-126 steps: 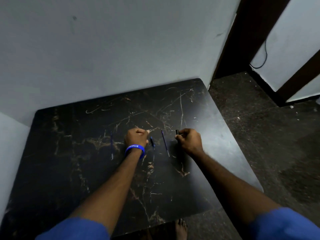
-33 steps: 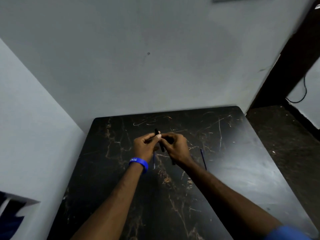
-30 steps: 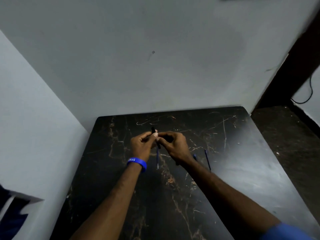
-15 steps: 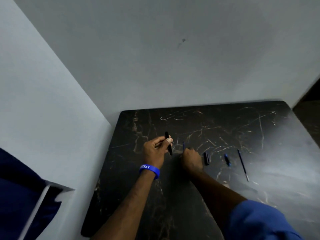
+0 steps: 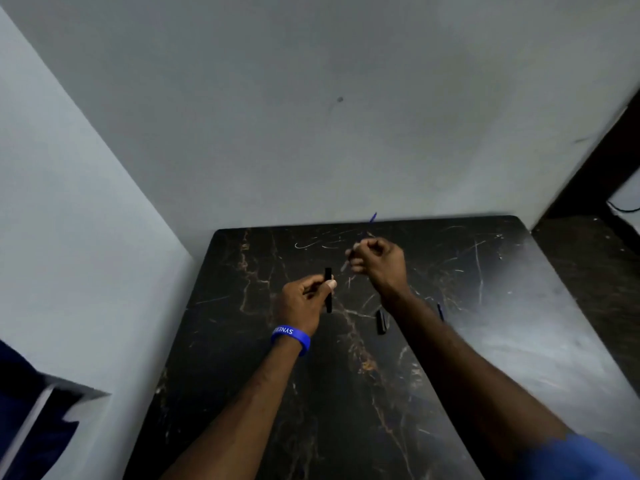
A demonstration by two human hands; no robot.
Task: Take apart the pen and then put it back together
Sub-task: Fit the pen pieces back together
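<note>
My left hand (image 5: 304, 299), with a blue wristband, pinches a black pen barrel (image 5: 328, 289) and holds it nearly upright above the dark marble table (image 5: 519, 341). My right hand (image 5: 379, 263) is raised to the right of it, fingers closed on a thin blue refill (image 5: 372, 217) that slants up past the table's far edge; its lower tip shows near my fingers. A black pen cap (image 5: 381, 321) lies on the table under my right wrist. A small blue piece (image 5: 440, 311) lies just right of my right forearm, partly hidden by it.
Grey walls close the table in at the back and the left. A dark doorway and floor lie to the right of the table (image 5: 595, 258). A dark blue object (image 5: 31, 427) sits at the lower left.
My right hand has lifted from the table holding the blue refill and now sits up and right of the barrel. The left hand keeps the barrel. The view has swung back to the right.
</note>
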